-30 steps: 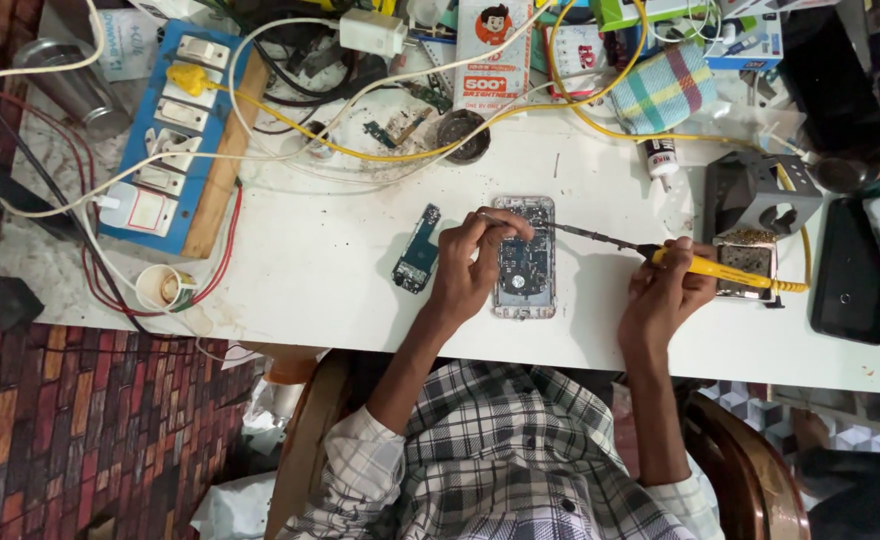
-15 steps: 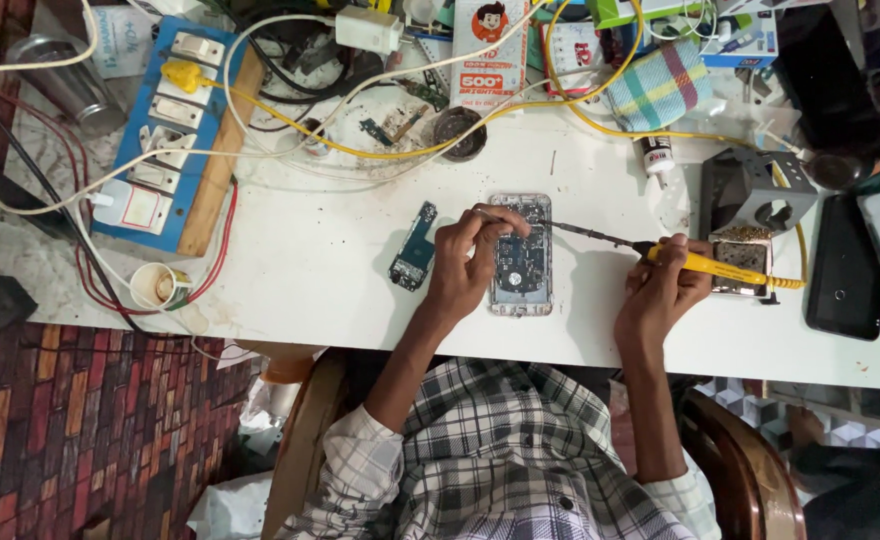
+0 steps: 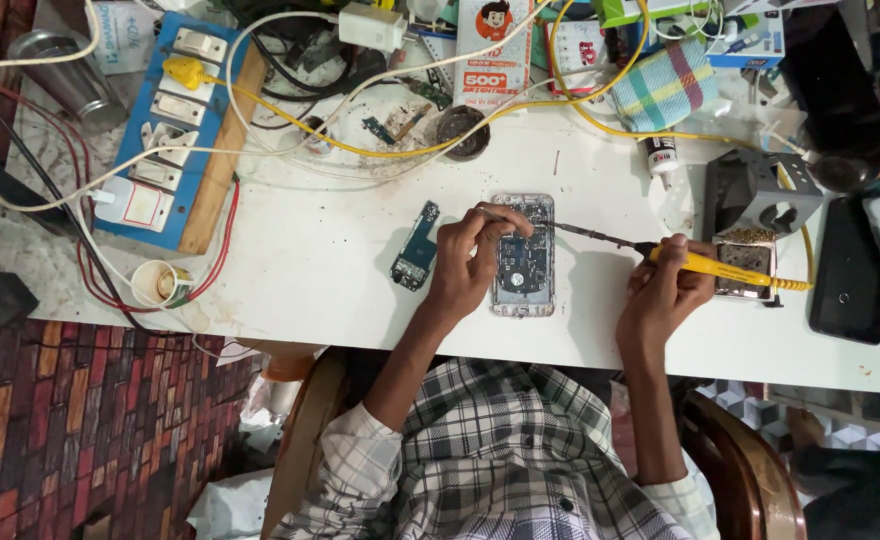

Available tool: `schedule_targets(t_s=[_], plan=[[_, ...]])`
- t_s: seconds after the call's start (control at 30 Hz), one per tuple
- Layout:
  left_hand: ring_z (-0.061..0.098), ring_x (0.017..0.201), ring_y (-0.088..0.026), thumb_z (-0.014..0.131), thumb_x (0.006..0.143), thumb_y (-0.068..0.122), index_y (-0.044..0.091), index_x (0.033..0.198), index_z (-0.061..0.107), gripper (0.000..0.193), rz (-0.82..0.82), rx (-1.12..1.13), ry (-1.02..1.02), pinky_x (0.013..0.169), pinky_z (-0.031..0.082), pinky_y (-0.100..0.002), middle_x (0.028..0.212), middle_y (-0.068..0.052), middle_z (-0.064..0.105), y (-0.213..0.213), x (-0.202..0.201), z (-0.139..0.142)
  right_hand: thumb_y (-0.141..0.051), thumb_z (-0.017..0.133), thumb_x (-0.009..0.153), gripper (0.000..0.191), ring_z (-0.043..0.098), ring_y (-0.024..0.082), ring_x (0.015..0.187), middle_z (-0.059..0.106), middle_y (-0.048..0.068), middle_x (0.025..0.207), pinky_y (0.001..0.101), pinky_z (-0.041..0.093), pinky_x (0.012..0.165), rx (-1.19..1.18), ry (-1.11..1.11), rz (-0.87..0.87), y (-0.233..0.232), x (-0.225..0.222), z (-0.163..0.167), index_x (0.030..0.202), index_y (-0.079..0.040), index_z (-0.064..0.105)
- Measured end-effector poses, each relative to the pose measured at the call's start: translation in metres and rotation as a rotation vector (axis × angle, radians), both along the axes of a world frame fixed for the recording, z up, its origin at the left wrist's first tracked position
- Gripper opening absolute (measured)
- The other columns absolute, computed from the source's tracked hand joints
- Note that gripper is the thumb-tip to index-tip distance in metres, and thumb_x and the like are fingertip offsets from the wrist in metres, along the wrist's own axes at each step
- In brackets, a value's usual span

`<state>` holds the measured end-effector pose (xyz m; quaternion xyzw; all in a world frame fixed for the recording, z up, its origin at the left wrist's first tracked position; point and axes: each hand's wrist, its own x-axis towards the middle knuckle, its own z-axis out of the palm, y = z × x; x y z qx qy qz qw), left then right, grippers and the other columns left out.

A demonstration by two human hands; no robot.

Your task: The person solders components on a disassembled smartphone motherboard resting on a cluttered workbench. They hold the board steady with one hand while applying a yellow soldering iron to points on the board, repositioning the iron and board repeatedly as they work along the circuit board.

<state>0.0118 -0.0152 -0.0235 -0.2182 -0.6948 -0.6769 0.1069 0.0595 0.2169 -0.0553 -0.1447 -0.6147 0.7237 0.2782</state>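
An opened phone lies face down on the white table, its circuit board showing. My left hand rests on its left edge, fingers pinched over the top of the board on something too thin to make out. My right hand grips a yellow-handled soldering iron, whose dark tip reaches left to the phone's upper part. A small blue-green circuit board lies just left of my left hand.
A blue switch board on a wooden plank sits at the far left with tangled wires. A grey iron stand and black phones are at the right. A roll of tape lies near the front left edge.
None of the objects moved. Both hands stay on the phone and iron in nearly the same pose, and the view has shifted only slightly.
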Motion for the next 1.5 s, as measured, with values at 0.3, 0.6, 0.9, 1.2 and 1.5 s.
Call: schedule_targets(t_s=[0.3, 0.6, 0.9, 1.2, 1.5], plan=[[0.077, 0.094, -0.022, 0.045, 0.102, -0.009, -0.002, 0.106, 0.062, 0.019, -0.022, 0.008, 0.006, 0.09, 0.063, -0.032, 0.101, -0.014, 0.076, 0.0, -0.001, -0.001, -0.03, 0.063, 0.113, 0.031, 0.045, 0.007, 0.048, 0.049, 0.001, 0.067, 0.0233, 0.037, 0.044, 0.029, -0.008, -0.001, -0.005, -0.001, 0.009, 0.097, -0.007, 0.051], [0.076, 0.096, -0.021, 0.047, 0.105, -0.006, 0.0, 0.106, 0.064, 0.017, -0.001, -0.016, -0.016, 0.09, 0.063, -0.032, 0.102, -0.013, 0.076, 0.001, 0.001, -0.002, -0.035, 0.064, 0.113, 0.033, 0.049, 0.007, 0.058, 0.05, 0.0, 0.077, 0.0235, 0.037, 0.048, -0.14, 0.064, 0.025, 0.006, 0.002, -0.003, 0.097, -0.008, 0.051], [0.076, 0.099, -0.022, 0.045, 0.104, -0.009, -0.001, 0.107, 0.063, 0.02, -0.005, -0.014, -0.003, 0.092, 0.063, -0.032, 0.104, -0.013, 0.075, 0.0, 0.003, -0.001, -0.029, 0.058, 0.113, 0.024, 0.042, 0.008, 0.057, 0.051, 0.001, 0.08, 0.0237, 0.039, 0.051, -0.119, 0.007, -0.106, 0.007, 0.003, -0.013, 0.104, -0.008, 0.05], [0.077, 0.098, -0.022, 0.045, 0.102, -0.011, -0.002, 0.108, 0.062, 0.021, -0.007, -0.014, -0.037, 0.091, 0.063, -0.032, 0.103, -0.013, 0.075, 0.001, 0.003, -0.002, -0.031, 0.06, 0.113, 0.027, 0.043, 0.007, 0.058, 0.051, 0.002, 0.08, 0.0227, 0.039, 0.052, -0.149, -0.008, -0.127, 0.011, 0.003, -0.018, 0.105, -0.008, 0.048], [0.076, 0.097, -0.022, 0.046, 0.105, -0.011, -0.002, 0.105, 0.063, 0.02, -0.013, 0.001, -0.05, 0.091, 0.063, -0.033, 0.103, -0.014, 0.076, 0.001, 0.003, -0.003, -0.034, 0.062, 0.113, 0.03, 0.045, 0.007, 0.062, 0.052, 0.002, 0.085, 0.0231, 0.041, 0.053, -0.115, 0.011, -0.087, 0.014, 0.002, -0.026, 0.11, -0.009, 0.046]])
